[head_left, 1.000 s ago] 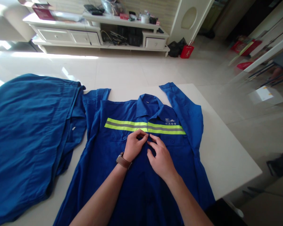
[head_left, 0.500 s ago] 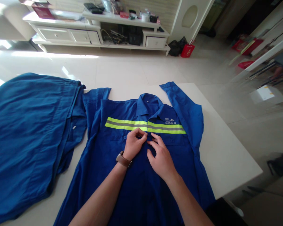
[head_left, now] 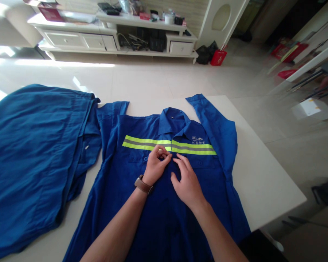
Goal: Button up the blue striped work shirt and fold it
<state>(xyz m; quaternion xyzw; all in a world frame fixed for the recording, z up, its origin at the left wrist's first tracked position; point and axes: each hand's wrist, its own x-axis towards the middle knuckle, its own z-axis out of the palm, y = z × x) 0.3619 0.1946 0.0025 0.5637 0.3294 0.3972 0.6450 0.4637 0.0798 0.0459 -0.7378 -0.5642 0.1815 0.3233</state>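
Observation:
A blue work jacket (head_left: 131, 174) lies spread front up, with a yellow-green reflective stripe (head_left: 194, 147) across the chest and white lettering at the right. My left hand (head_left: 157, 163), a brown-strapped watch on its wrist, pinches the front edge of the jacket just below the stripe. What exactly sits between its fingertips is too small to make out. Close beside it, my right hand (head_left: 187, 182) rests over the other side of the front opening, fingers apart and tips near the same edge. Both sleeves lie bent at the sides.
More blue clothing (head_left: 35, 153) is heaped on the left of the white table (head_left: 262, 185). The table's right edge drops to a tiled floor. Beyond stand a white TV cabinet (head_left: 71, 39) and a red bag (head_left: 218, 57).
My left fingers have shifted slightly and still pinch the jacket's front edge. My right fingertips have spread a little away from it. The view has moved very slightly.

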